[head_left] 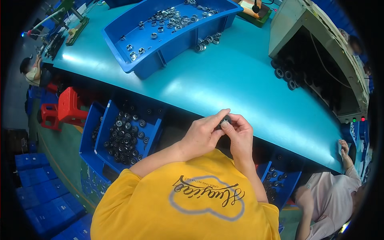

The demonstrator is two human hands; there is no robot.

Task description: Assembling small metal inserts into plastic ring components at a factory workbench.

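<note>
My left hand (203, 134) and my right hand (241, 138) meet over the near edge of the teal table. Between their fingertips they pinch a small black wheel-like part (227, 119), mostly covered by the fingers. Both thumbs press on its near side. Below and left of my hands, a blue bin (153, 138) holds many similar black round parts (127, 136) with shiny centres. Beyond my hands, a large blue tray (144, 66) on the table carries scattered clear or metallic rings (170, 18).
Shiny rings (208, 41) lie against the tray's near side. At right, black rings (288, 76) sit by the opening of a beige machine (294, 26). Another blue bin (294, 182) is beside my right arm. A co-worker's hand (344, 148) rests at the table's right end. Red stools (70, 106) stand left.
</note>
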